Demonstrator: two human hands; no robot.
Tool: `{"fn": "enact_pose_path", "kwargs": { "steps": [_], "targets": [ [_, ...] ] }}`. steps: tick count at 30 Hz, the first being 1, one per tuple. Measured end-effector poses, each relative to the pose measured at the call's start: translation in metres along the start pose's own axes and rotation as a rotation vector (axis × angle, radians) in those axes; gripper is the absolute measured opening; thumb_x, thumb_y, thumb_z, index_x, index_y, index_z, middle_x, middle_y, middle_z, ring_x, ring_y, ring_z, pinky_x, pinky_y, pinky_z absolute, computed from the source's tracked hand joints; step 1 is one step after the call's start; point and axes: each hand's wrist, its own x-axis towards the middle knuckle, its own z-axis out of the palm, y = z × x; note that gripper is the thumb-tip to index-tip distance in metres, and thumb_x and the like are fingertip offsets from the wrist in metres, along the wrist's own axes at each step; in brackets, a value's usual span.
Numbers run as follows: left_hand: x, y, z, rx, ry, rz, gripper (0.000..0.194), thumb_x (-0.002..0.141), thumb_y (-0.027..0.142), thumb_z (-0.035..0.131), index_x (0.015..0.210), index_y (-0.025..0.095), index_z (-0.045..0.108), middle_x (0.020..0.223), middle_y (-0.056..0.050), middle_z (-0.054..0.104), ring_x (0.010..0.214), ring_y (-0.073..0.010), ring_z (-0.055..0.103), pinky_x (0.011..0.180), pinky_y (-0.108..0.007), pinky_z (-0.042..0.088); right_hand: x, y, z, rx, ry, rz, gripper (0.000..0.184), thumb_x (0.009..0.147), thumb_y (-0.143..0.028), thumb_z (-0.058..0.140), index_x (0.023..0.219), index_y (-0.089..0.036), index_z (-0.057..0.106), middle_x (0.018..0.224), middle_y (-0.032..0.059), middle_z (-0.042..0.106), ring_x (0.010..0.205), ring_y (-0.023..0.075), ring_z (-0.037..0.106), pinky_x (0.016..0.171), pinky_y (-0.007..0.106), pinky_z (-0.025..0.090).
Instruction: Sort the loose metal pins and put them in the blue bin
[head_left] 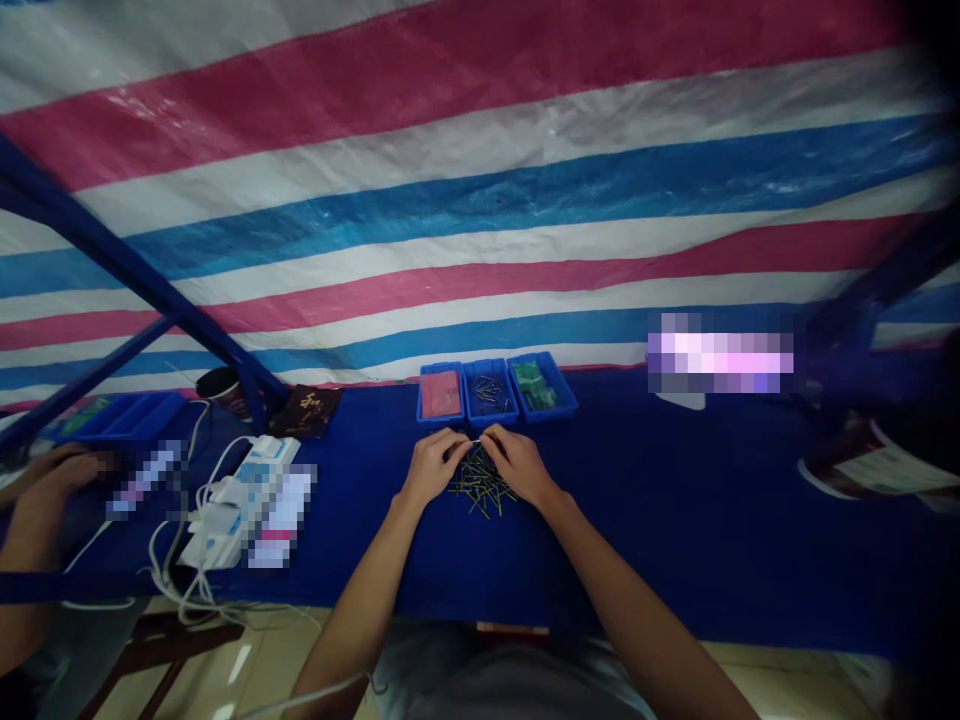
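Over a pile of thin, dark, yellowish stick-like pieces (486,492), my left hand (433,464) and my right hand (517,462) meet almost fingertip to fingertip. Both are closed in a pinch. Between them shows a small thin pale piece (475,442), too small to name. Just beyond my hands stand three blue trays in a row. The left tray (441,420) holds flat pink pieces (440,394), the middle tray (492,417) thin dark pieces (490,388), and the right tray (553,407) green packets (534,384).
On the blue tabletop (637,520), a white power strip (244,500) with tangled cables lies left, near a dark brown packet (306,410). Another person's hand (60,475) is at far left, by another blue tray (139,415). A dark red container (877,465) lies right.
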Motion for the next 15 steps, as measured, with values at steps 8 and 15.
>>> {"fn": "enact_pose_path", "kwargs": {
  "steps": [8,15],
  "targets": [
    [-0.0002,0.0006,-0.0007,0.006,0.001,0.0,0.03,0.099,0.038,0.051,0.092,0.018,0.071,0.074,-0.002,0.061,0.064,-0.0134,0.053,0.063,-0.025,0.041,-0.0004,-0.0015,-0.0012,0.099,0.026,-0.045,0.016,0.1,-0.03,0.047,0.098,-0.024,0.061,0.086,0.0016,0.067,0.074,0.0165,0.061,0.07,0.027,0.045],
    [-0.0008,0.0019,-0.0006,0.003,-0.02,0.013,0.024,0.097,0.037,0.056,0.096,0.019,0.072,0.074,-0.002,0.061,0.064,-0.013,0.054,0.065,-0.025,0.043,-0.0001,0.0027,0.003,0.113,-0.001,-0.073,0.02,0.101,-0.033,0.046,0.099,-0.024,0.063,0.094,0.0032,0.07,0.084,0.0184,0.065,0.077,0.028,0.046]
  ]
}}
